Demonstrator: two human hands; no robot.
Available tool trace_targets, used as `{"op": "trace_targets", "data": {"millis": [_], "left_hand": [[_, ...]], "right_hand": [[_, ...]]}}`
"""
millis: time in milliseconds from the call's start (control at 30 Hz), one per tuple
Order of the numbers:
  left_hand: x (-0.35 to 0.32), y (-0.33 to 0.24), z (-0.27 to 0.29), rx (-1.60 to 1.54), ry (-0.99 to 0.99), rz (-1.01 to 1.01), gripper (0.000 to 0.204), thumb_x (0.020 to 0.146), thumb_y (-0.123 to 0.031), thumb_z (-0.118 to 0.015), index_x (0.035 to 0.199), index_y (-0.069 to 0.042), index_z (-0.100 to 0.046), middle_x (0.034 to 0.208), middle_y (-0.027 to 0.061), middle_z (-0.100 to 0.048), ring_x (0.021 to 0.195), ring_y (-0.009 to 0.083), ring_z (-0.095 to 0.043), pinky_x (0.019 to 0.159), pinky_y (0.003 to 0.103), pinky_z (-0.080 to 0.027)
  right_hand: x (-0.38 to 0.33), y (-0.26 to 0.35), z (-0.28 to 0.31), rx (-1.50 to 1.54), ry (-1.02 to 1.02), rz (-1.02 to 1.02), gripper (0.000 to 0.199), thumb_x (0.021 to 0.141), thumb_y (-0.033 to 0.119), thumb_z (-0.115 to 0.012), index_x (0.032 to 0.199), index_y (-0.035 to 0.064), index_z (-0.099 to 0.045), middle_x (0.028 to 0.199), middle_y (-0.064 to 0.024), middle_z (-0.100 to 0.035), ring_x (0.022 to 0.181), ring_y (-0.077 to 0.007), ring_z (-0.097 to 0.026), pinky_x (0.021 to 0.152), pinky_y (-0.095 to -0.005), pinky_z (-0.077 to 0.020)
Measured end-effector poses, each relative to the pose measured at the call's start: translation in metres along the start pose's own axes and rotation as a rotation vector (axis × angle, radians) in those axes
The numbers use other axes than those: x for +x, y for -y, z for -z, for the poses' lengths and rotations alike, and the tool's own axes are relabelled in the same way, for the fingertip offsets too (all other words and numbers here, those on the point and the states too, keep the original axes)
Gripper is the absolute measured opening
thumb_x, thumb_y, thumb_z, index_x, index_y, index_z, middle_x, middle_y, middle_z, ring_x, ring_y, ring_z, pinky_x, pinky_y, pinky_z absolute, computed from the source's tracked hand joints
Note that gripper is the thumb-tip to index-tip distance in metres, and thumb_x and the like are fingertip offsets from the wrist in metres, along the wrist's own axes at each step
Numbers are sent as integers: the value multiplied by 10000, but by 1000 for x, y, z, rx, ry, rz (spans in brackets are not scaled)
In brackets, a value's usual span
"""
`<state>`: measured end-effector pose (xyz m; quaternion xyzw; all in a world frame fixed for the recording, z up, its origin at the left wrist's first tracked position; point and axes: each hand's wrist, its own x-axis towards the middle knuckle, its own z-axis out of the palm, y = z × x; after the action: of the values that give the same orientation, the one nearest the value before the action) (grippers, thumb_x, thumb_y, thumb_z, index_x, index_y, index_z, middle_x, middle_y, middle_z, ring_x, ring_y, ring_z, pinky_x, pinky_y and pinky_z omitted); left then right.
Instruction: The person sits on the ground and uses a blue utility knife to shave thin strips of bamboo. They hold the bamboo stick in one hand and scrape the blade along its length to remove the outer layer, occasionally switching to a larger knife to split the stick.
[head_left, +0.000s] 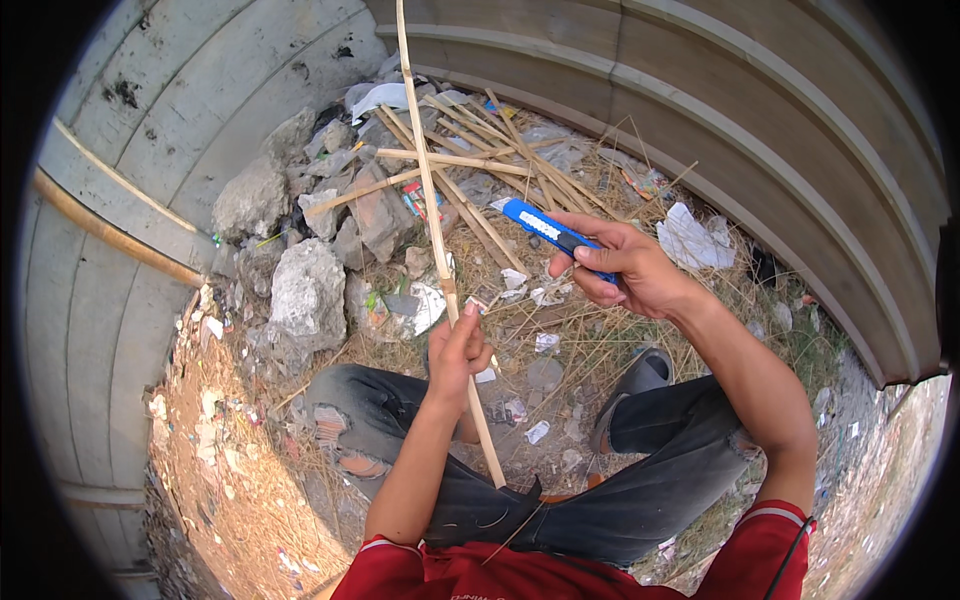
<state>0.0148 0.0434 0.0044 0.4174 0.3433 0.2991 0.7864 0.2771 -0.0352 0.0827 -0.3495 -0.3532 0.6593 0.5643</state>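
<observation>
A long, pale bamboo strip [432, 200] runs from above my lap up past the top of the view, with darker joints along it. My left hand [458, 350] is closed round its lower part, thumb laid along the strip. Its lower end reaches down over my lap. To the right, my right hand [630, 262] grips a blue utility knife [545, 228], thumb on its side. The knife's tip points up and left toward the strip, apart from it. A short bit of blade shows at the tip.
Several cut bamboo strips [500, 150] lie in a loose pile ahead, beside grey rubble stones [308, 290]. Scraps of paper and plastic [694, 238] litter the dry grass. Corrugated metal sheets [760, 90] curve round the far and right sides; grey panels [200, 90] stand at left.
</observation>
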Motion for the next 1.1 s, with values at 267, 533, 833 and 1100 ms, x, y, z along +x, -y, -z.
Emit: {"op": "trace_targets", "data": {"millis": [267,533,833,1100], "left_hand": [[0,2,2,3,20,2,387,1045,-401,-545,800,-110,-474,551,-87,-235,443,43,-215,414,246,-157],[0,-2,1,-12,37,6,426,1070,-447,-459,833,-95,-497,546,-83,-231,439,44,-218,415,244,-162],[-2,-1,-12,177,0,-115,435,1103,-474,-331,1064,-69,-486,591,-70,-275,482,34,-222,440,223,-213],[-9,4,-15,295,98,-160,391,1088,-488,-385,1042,-105,-448,615,-77,-302,507,26,-262,449,214,-216]], "right_hand": [[-3,5,-13,-208,-5,-64,524,1061,106,-464,1557,15,-320,1083,-147,-678,572,-62,-453,484,-215,-376],[-6,-3,-14,-40,101,-39,587,1035,53,-490,1581,28,-277,1152,-161,-649,696,-78,-469,598,-218,-408],[-1,-18,-14,-1001,-52,174,409,1008,236,-572,1358,24,-562,974,-168,-696,839,-265,-628,736,-388,-498],[-2,-36,-40,-1316,5,76,322,988,292,-574,1140,11,-528,836,-247,-678,808,-454,-663,723,-546,-504]]}}
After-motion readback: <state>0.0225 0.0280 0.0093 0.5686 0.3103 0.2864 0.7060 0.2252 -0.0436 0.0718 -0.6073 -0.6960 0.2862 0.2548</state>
